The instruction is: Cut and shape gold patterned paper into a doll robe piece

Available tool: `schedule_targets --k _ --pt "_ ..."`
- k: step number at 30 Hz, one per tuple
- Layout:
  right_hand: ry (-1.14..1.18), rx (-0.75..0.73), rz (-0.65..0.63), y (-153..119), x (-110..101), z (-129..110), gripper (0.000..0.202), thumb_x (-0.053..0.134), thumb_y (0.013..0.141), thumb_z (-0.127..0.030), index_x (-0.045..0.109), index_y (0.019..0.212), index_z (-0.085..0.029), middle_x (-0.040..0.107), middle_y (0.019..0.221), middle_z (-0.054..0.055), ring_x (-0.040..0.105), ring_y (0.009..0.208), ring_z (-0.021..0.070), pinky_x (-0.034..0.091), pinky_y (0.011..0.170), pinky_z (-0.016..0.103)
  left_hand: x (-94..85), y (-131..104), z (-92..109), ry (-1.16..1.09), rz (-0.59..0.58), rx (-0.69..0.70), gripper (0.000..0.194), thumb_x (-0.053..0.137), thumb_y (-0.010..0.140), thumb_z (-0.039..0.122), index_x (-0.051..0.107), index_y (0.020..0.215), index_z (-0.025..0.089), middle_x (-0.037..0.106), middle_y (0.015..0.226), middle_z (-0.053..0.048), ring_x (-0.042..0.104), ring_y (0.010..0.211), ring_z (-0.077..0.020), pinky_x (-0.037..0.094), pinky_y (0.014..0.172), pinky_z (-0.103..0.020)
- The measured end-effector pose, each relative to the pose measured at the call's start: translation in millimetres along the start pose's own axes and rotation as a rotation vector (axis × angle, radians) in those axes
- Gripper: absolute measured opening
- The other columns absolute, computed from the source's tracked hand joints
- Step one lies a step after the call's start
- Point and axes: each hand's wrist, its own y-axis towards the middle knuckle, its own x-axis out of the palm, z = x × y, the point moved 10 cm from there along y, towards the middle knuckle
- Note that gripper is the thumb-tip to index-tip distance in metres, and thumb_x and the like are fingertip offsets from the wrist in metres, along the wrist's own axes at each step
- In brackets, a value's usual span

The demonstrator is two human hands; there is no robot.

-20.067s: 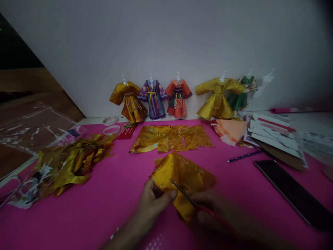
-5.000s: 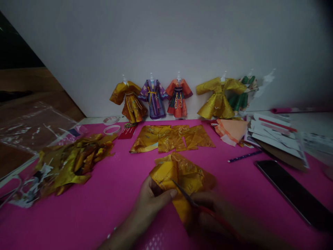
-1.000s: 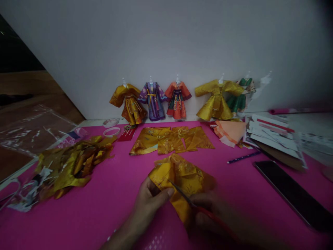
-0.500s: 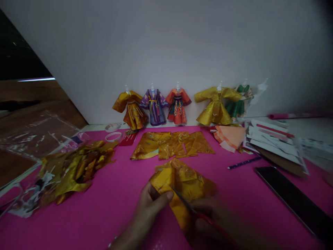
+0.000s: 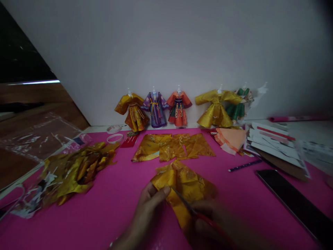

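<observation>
My left hand [image 5: 152, 201] pinches the left edge of a gold patterned fabric piece [image 5: 192, 182], thumb on top. Red-handled scissors [image 5: 208, 220] are gripped in my right hand [image 5: 215, 211], which is dim and slightly blurred. Their dark blades lie against the cloth just right of my left thumb, and a strip of gold fabric hangs down below them. Behind the cloth, several cut gold fabric pieces [image 5: 173, 147] lie flat in a row on the pink mat [image 5: 109, 215].
Small dressed doll forms [image 5: 156, 109] stand along the wall. Gold scraps [image 5: 80, 170] are heaped at left beside clear plastic [image 5: 39, 135]. Rolls of tape [image 5: 114, 138] sit near the back. At right are peach fabric [image 5: 231, 139], a pen [image 5: 244, 165], papers [image 5: 275, 142] and a black phone [image 5: 291, 205].
The view has shifted slightly, so the background sits a little lower. My left thumb has moved slightly up and left along the fabric; the scissors stay at the cloth.
</observation>
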Motion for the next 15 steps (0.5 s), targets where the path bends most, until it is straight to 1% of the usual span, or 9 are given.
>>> schedule_targets --k 2,5,7,9,12,15 --pt "0.005 0.035 -0.012 0.1 0.8 3.3 0.042 0.062 0.084 -0.058 0.075 0.089 -0.019 0.066 0.081 0.004 0.060 0.081 0.0223 0.049 0.073 0.032 -0.8 0.7 0.7 0.009 0.009 0.016 0.040 0.084 0.070 0.033 0.075 0.107 0.021 0.080 0.101 -0.007 0.072 0.101 -0.0308 0.052 0.094 -0.040" --pt "0.004 0.049 -0.012 1.3 0.4 5.2 0.036 0.062 0.086 -0.052 0.076 0.088 -0.020 0.068 0.087 0.004 0.061 0.089 0.0241 0.049 0.080 0.034 -1.8 0.7 -1.6 0.017 0.012 0.003 0.038 0.085 0.069 0.031 0.075 0.103 0.020 0.080 0.103 -0.008 0.074 0.098 -0.0300 0.052 0.095 -0.041" --pt "-0.019 0.040 -0.006 0.9 -0.4 5.9 0.035 0.063 0.085 -0.053 0.076 0.089 -0.020 0.069 0.090 0.004 0.061 0.091 0.0243 0.049 0.083 0.035 -2.8 0.2 -3.6 0.023 0.014 -0.017 0.037 0.085 0.068 0.028 0.074 0.103 0.020 0.080 0.103 -0.008 0.074 0.098 -0.0300 0.052 0.095 -0.042" --pt "-0.037 0.038 -0.009 -0.5 -0.5 7.0 0.037 0.064 0.085 -0.055 0.076 0.091 -0.020 0.069 0.090 0.004 0.061 0.088 0.0235 0.050 0.080 0.034 -3.1 -0.5 -4.6 0.031 0.013 -0.032 0.038 0.086 0.068 0.027 0.073 0.103 0.020 0.080 0.101 -0.008 0.074 0.099 -0.0301 0.053 0.094 -0.041" --pt "-0.053 0.028 -0.004 -1.9 -1.6 4.7 0.040 0.061 0.087 -0.057 0.075 0.096 -0.020 0.068 0.090 0.005 0.061 0.085 0.0229 0.049 0.076 0.033 -0.2 -1.7 -3.1 0.029 -0.005 -0.034 0.039 0.086 0.068 0.029 0.073 0.103 0.020 0.080 0.101 -0.008 0.073 0.099 -0.0300 0.053 0.094 -0.041" --pt "-0.063 0.004 -0.025 -0.7 1.0 -0.8 0.044 0.065 0.082 -0.061 0.076 0.093 -0.020 0.068 0.087 0.005 0.060 0.082 0.0228 0.049 0.071 0.032 2.6 -3.3 -1.0 0.014 -0.003 -0.034 0.040 0.086 0.068 0.029 0.073 0.105 0.021 0.080 0.103 -0.008 0.073 0.101 -0.0300 0.053 0.096 -0.042"
